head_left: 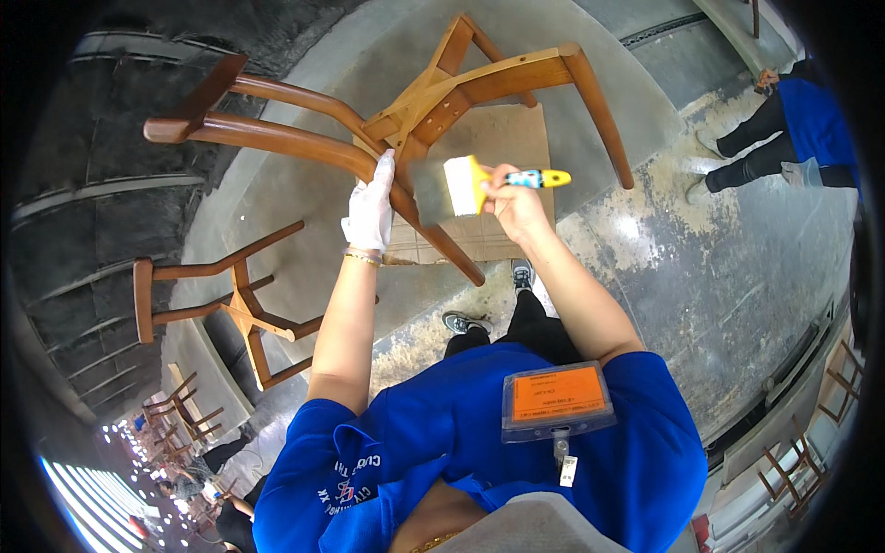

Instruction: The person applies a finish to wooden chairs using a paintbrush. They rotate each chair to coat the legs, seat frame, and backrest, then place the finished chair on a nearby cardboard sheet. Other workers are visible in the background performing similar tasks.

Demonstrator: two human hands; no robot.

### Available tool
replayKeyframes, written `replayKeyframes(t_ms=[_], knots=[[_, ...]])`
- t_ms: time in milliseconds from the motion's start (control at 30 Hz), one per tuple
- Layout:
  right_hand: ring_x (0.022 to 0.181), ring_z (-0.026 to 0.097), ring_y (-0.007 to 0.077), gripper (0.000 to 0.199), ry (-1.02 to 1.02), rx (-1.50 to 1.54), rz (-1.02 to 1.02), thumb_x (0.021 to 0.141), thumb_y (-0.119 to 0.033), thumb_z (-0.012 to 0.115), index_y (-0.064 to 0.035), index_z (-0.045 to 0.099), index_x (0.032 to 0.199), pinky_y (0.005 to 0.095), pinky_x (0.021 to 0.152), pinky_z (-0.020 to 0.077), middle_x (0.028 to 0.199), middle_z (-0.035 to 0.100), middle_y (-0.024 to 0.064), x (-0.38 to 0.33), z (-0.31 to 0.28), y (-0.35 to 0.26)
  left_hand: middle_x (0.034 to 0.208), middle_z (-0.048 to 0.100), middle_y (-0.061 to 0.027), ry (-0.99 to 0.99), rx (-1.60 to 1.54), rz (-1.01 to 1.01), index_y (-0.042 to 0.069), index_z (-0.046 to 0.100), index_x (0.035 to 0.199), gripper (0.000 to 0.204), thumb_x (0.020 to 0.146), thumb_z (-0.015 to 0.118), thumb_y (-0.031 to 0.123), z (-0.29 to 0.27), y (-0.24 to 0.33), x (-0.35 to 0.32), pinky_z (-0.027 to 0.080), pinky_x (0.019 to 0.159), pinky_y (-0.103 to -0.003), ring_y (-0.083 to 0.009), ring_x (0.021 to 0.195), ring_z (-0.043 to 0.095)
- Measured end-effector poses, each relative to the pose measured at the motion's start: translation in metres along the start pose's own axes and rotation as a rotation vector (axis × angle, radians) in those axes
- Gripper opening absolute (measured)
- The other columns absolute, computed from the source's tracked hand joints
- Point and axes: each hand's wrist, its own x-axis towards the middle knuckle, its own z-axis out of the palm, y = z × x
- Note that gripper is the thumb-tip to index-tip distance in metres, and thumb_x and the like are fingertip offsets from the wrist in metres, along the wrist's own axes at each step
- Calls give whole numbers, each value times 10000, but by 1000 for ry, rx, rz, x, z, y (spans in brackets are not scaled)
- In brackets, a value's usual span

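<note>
A brown wooden chair frame [288, 144] without a seat lies tipped over in front of me, its legs pointing outward. My left hand [371, 207], in a white glove, is closed around the frame near the joint where a leg meets the rails. Bare and raised to the right of that joint, my right hand [509, 198] grips a wide paintbrush [466, 186] with a yellow and blue handle. The brush's bristles point left toward the chair and look blurred. Whether they touch the wood I cannot tell.
Cardboard [516, 138] lies under the chair. A second chair frame [244, 309] stands to the left. At the far right is another person [816, 129] in blue. More chair frames [793, 470] appear at the lower right, and people and chairs at the lower left.
</note>
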Motion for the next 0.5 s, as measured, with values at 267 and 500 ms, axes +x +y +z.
replayKeyframes(t_ms=[267,500], knots=[[943,745,360,130,742,-358,603,890,-56,737,-87,665,994,558,811,593,996,729,126,-41,-128,88,1282,676,-57,109,-634,-126,-16,640,1394,447,1019,715,214,34,11,-6,458,1038,-289,-142,1164,608],[998,767,361,521,883,-902,296,843,-379,785,50,691,1125,464,892,596,1010,773,237,-79,-284,67,1140,696,-52,265,-824,-62,-45,690,1284,354,941,680,46,56,16,-1,485,990,-286,-153,1049,637]])
